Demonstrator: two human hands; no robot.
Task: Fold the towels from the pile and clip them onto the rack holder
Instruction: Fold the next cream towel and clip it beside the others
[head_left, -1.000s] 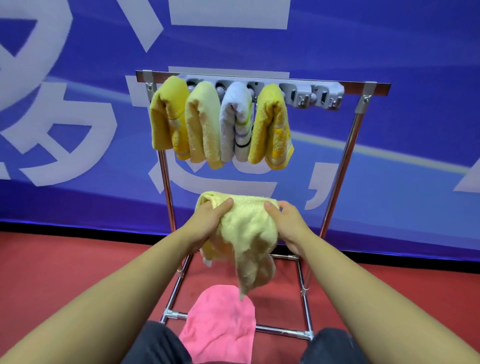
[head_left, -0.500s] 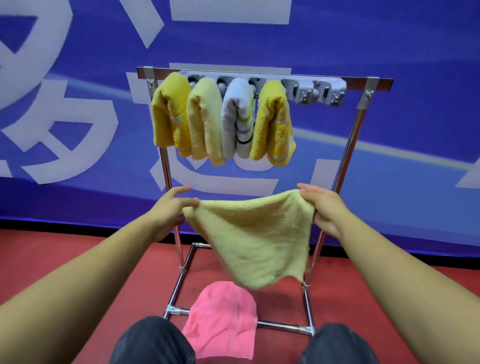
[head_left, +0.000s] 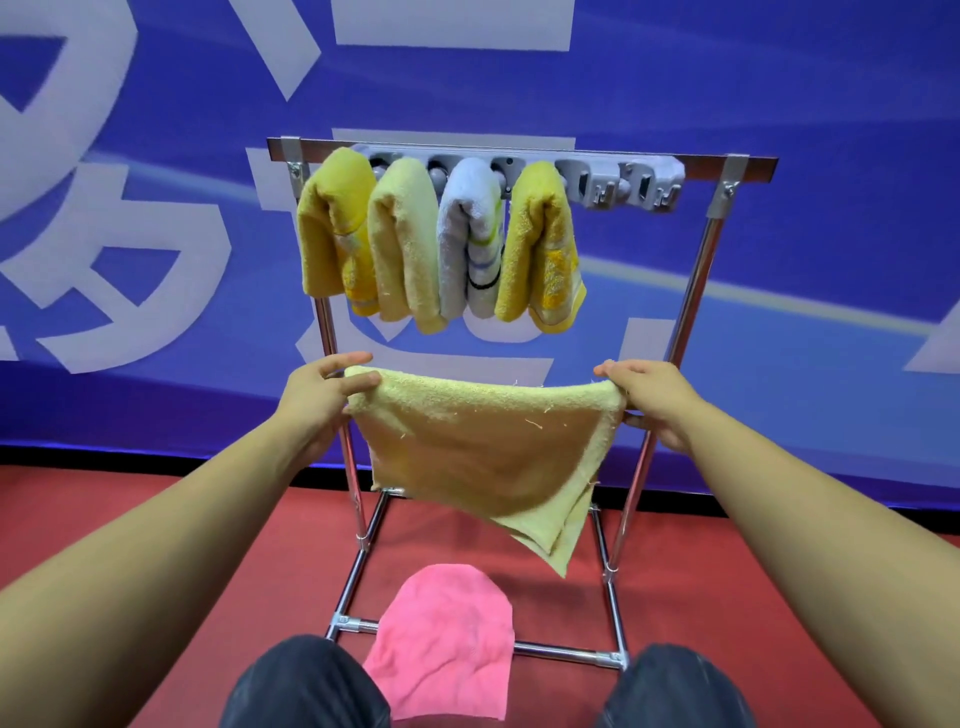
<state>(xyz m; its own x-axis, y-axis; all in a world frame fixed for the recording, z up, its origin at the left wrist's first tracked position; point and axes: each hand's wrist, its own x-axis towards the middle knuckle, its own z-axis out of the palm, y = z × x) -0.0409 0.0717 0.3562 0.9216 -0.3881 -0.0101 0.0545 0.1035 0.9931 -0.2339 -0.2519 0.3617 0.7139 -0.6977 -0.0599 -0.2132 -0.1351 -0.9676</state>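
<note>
Left hand (head_left: 317, 402): raised in front of the rack's left post; thumb and fingers pinch the left top corner of the pale yellow towel (head_left: 483, 447). Grip closed on cloth.
Pale yellow towel: held in the air between both hands, top edge stretched nearly level, slightly sagging mid-span. Body hangs below the grips, folded double; lower right corner points down at a slant, showing two layers. Below the hung towels, above the floor, touching neither.
Rack (head_left: 691, 312): chrome frame, upright, standing on the red floor (head_left: 130, 525) directly behind the held towel.
Clip holder (head_left: 623, 179): grey strip along the top bar; the two right-hand clips carry nothing.
Hung towels, left to right: deep yellow towel (head_left: 332, 234), light yellow towel (head_left: 405, 244), white striped towel (head_left: 472, 239), yellow patterned towel (head_left: 543, 249); each folded, clipped, touching its neighbour.
Pink towel (head_left: 444, 639): crumpled on the floor, lying over the rack's front base bar, between the person's knees.
Right hand (head_left: 649, 400): level with the left hand, in front of the right post; fingers curled over the towel's right top corner, gripping it.
Backdrop (head_left: 779, 78): blue banner with large white characters.
</note>
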